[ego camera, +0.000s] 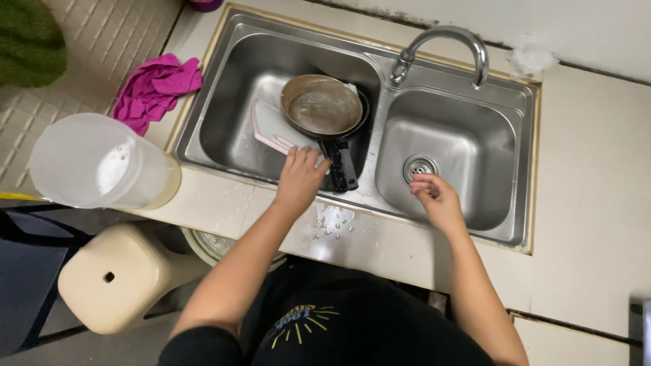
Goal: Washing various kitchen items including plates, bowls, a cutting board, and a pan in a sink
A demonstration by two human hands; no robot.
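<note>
Glossy steel sink point(447, 142), wet metal pan point(322, 106), translucent plastic jug point(95, 163), pink cloth point(152, 88)

Cutting board point(274, 129): partly hidden beneath frying pan point(322, 106) and left hand point(300, 177). Green cloth point(27, 41), purple object point(203, 4): cut by frame edges. Right hand point(436, 196): fingertip contents indiscernible.

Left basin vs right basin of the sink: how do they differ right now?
The left basin holds a frying pan and a white cutting board; the right basin holds no dishes and its drain shows. The left hand reaches into the left basin; the right hand hangs over the right one. Both are stainless steel.
</note>
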